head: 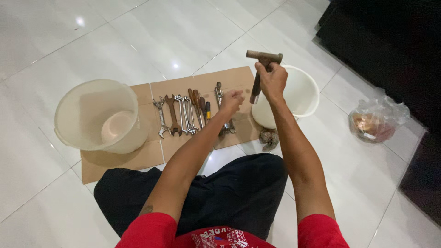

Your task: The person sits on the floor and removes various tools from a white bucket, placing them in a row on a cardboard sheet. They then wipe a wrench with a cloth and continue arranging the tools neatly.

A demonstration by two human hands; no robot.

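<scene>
While R hand (274,80) fingers grip hammer (259,69) below head, L hand (231,101) fingers curled, empty, over tools (183,115).

A crumpled clear plastic bag (377,120) lies on the white tiled floor at the right of the frame, with something brownish-orange inside. Flattened brown cardboard (138,158), opened out from a box, is spread on the floor at centre left. No labels, signs or screens show.
</scene>
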